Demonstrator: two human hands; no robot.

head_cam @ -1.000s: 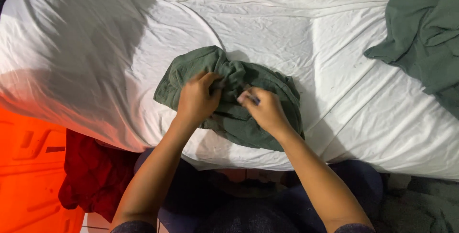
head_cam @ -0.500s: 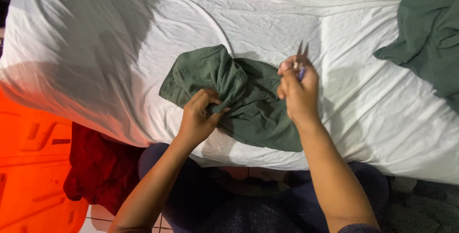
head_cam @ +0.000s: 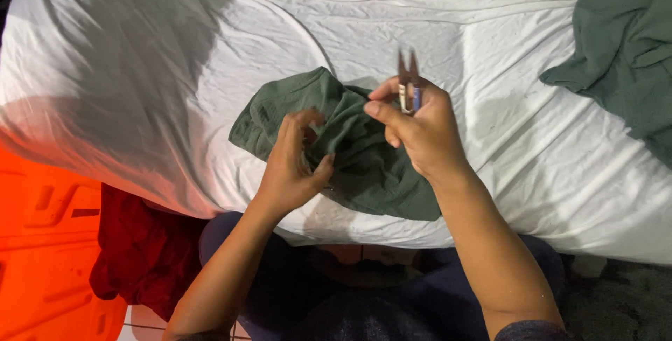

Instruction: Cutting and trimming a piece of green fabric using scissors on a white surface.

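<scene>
A crumpled dark green garment (head_cam: 364, 159) lies on the white sheet (head_cam: 175, 82) in front of me. My left hand (head_cam: 294, 162) rests on its middle, fingers curled and pinching a fold of the cloth. My right hand (head_cam: 420, 131) is raised just above the garment's right part and grips a small pair of thread snips (head_cam: 408, 82), blades pointing up and away from me.
A second, larger dark green cloth (head_cam: 623, 47) lies at the right edge of the sheet. A red cloth (head_cam: 140, 250) hangs below the sheet at lower left beside an orange plastic surface (head_cam: 42, 243). My knees sit under the sheet's near edge.
My right hand has lifted off the garment with the snips and moved right, then back toward the middle. My left hand has shifted its grip on the cloth.
</scene>
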